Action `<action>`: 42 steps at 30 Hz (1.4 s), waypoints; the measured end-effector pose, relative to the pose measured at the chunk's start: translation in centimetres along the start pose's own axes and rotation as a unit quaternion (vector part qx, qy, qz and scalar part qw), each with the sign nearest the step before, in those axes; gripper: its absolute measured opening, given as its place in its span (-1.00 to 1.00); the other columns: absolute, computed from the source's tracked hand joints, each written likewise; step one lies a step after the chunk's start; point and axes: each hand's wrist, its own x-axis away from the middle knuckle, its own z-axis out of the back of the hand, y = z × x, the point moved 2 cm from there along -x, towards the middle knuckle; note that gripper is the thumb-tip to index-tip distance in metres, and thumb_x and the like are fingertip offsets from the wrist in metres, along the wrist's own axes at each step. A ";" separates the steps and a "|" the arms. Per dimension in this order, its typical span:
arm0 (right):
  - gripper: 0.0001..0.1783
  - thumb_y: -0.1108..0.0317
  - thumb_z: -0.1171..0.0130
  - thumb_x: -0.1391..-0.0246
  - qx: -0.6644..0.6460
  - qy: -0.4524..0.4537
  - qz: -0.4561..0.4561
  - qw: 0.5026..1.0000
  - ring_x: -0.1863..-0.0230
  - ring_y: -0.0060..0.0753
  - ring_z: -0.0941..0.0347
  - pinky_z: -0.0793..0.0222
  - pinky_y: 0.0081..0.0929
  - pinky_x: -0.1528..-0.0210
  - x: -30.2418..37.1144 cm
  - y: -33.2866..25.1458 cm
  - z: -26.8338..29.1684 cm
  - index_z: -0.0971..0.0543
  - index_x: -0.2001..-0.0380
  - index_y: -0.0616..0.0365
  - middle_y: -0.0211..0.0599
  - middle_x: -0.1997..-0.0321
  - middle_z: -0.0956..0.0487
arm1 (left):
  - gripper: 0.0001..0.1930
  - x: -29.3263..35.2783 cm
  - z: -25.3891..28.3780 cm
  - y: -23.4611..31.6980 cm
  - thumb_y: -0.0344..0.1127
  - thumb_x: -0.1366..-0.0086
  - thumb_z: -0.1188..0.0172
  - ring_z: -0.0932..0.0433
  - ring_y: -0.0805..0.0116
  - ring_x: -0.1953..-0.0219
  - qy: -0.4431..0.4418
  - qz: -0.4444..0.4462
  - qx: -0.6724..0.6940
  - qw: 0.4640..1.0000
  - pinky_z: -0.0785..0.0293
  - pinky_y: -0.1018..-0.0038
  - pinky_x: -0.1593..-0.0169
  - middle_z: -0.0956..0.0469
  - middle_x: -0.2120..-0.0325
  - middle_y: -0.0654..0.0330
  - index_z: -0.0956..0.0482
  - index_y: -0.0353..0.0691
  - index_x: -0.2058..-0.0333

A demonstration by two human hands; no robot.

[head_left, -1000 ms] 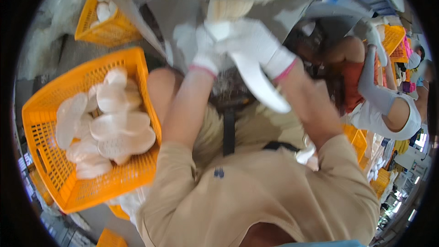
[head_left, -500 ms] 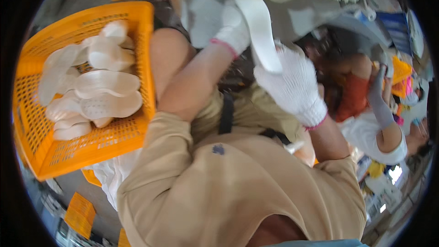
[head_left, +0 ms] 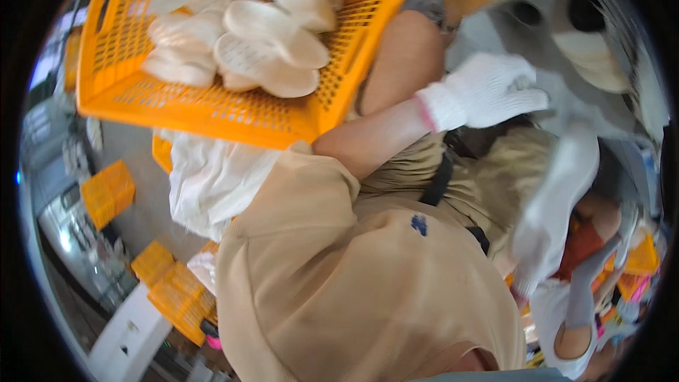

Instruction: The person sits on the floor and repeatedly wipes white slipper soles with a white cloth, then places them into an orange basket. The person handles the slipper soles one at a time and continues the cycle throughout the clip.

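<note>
My left hand (head_left: pixel 488 92), in a white knit glove with a pink cuff, is over my lap beside a grey surface (head_left: pixel 488 35). Its thumb stands apart from the half-curled fingers, and I see nothing held between them. Lower right, my right hand (head_left: pixel 539 244), also gloved, is smeared by motion. It holds a white, curved shoe sole (head_left: pixel 574 159) that points up and away. More white shoe soles (head_left: pixel 272 32) lie heaped in an orange perforated plastic basket (head_left: pixel 212 117) at the upper left.
A pale stack of sole-shaped pieces (head_left: pixel 590 60) stands at the upper right. White cloth (head_left: pixel 212 184) hangs below the basket. Orange crates (head_left: pixel 106 191) stand on the floor at the left. Another person in a white top (head_left: pixel 566 318) sits at the lower right.
The view has swung, so the basket appears farther right and higher. My left hand has come away from the shoe sole, while my right hand has carried it off to the right.
</note>
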 end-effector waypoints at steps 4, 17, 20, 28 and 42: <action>-0.50 0.28 -0.28 -0.26 0.299 -0.014 -0.166 0.940 -0.08 -0.16 -0.63 -0.54 -0.30 -0.09 5.6 8.9 3.6 -0.54 -0.17 0.35 -0.01 -0.09 -0.67 | -0.60 8.6 16.8 -7.9 -0.11 -0.20 -0.42 -0.62 0.05 0.10 0.368 0.221 -0.154 0.890 -0.55 0.19 0.00 -0.62 0.22 -0.02 -0.62 -0.34 0.18; -0.56 0.46 -0.21 -0.31 -0.110 0.012 0.170 0.979 -0.15 -0.23 -0.60 -0.46 -0.32 -0.21 -2.7 -4.3 -2.8 -0.55 -0.23 0.31 -0.11 -0.20 -0.64 | -0.72 16.0 27.2 -1.0 -0.47 -0.33 -0.22 -0.71 0.14 0.11 0.633 0.107 0.179 0.746 -0.70 0.30 0.09 -0.65 0.13 -0.04 -0.49 -0.42 0.01; -0.49 0.45 -0.11 -0.37 -0.247 -0.025 0.169 0.954 -0.23 -0.27 -0.51 -0.42 -0.30 -0.27 -1.6 -11.2 -4.3 -0.43 -0.34 0.37 -0.08 -0.25 -0.58 | -0.66 12.2 15.9 4.6 -0.44 -0.34 -0.24 -0.66 0.17 0.03 0.514 0.141 0.397 0.747 -0.64 0.26 -0.02 -0.64 0.07 0.01 -0.50 -0.37 -0.06; -0.42 0.50 -0.16 -0.19 -0.239 0.103 -0.071 0.963 -0.17 -0.35 -0.46 -0.33 -0.38 -0.28 0.1 -14.0 0.0 -0.37 -0.28 0.35 -0.13 -0.19 -0.53 | -0.65 -2.4 -15.5 7.7 -0.30 -0.44 -0.21 -0.67 0.10 0.04 -0.033 0.382 0.757 0.529 -0.61 0.23 -0.15 -0.66 0.08 0.01 -0.55 -0.36 -0.11; -0.59 0.15 0.02 -0.18 -0.107 0.180 0.156 0.965 0.09 0.40 -0.55 -0.46 0.08 -0.04 -22.5 -16.1 -0.7 -0.62 0.33 0.32 0.28 0.26 -0.62 | -0.32 -10.2 -5.9 -3.3 0.00 -0.37 -0.33 -0.51 0.19 -0.21 -0.064 0.313 0.020 0.947 -0.37 0.28 -0.31 -0.50 -0.23 -0.05 -0.45 -0.37 -0.29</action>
